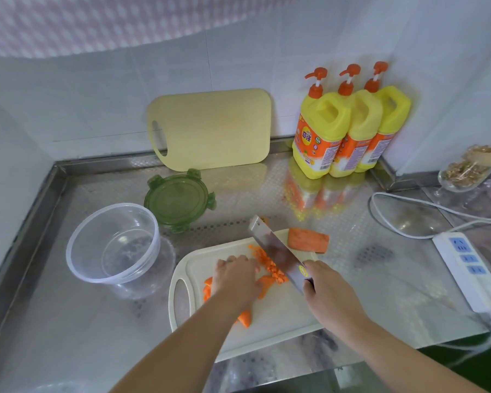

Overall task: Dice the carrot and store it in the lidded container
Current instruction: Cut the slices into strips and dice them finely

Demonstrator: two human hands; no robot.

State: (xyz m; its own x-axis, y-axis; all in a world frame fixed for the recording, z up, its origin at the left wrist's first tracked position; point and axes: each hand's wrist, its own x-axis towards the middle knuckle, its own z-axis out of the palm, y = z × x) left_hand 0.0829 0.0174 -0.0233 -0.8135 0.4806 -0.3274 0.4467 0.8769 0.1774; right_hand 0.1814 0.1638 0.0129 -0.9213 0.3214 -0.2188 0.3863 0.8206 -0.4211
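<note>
right hand grips cleaver beside diced carrot.

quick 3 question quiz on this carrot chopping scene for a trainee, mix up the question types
1. True or false: the green lid is on the clear container.
2. Which hand grips the cleaver? A left, B right.
3. Fill in: the diced carrot lies on the white ___.

Key: 1 false, the lid lies beside it; 2 B, the right hand; 3 cutting board.
</note>
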